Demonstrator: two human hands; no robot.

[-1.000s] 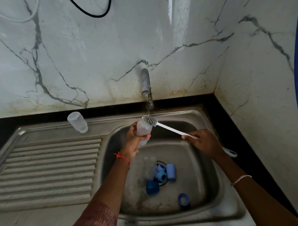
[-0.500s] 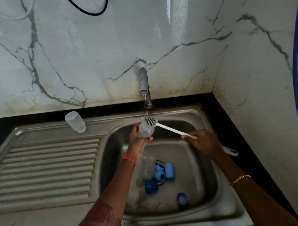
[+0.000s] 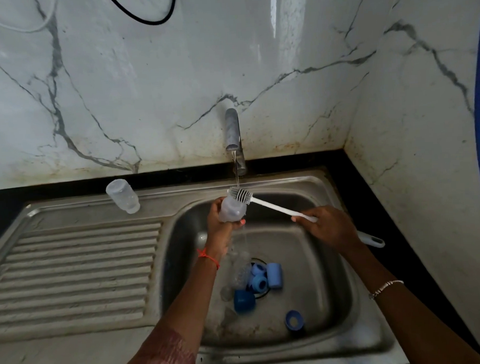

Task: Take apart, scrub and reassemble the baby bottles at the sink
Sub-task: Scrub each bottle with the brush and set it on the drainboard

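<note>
While the left hand (image 3: 221, 226) curls its fingers (image 3: 241, 222) round the bottle (image 3: 231, 208) under the tap (image 3: 232, 132) at frame centre, the right hand (image 3: 329, 227) grips the brush (image 3: 273, 206), bristles on the bottle. Best hold it steady and scrub all round.

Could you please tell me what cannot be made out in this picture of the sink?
Head view, held bottle: which end faces up, partly wrapped by the left hand.
Head view, brush: mid-handle, covered by the right hand.
Head view, clear pieces in the basin: count and kind, blurred by falling water.
Head view, drain: mostly covered by blue parts.
</note>
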